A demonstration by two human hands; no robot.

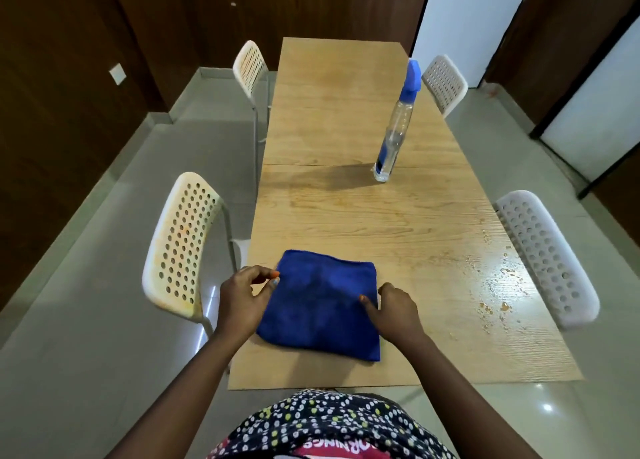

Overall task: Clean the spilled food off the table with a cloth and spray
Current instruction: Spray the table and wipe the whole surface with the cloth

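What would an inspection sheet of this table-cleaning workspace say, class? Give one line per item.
Surface: wooden table, wet food droplets near its right edge.
Job's things: folded blue cloth lying flat at the near end; spray bottle upright, farther back.
Clutter: nothing seen.
Grips: left hand pinches the cloth's left edge; right hand touches its right edge, grip unclear.
Cables: nothing seen.
Surroundings: four white perforated chairs, tiled floor, dark wood walls.

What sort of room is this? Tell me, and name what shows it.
Probably a dining or meeting room. A long wooden table has white perforated chairs along both sides, on a tiled floor with dark wood-panelled walls. A blue cloth and a spray bottle sit on the table.
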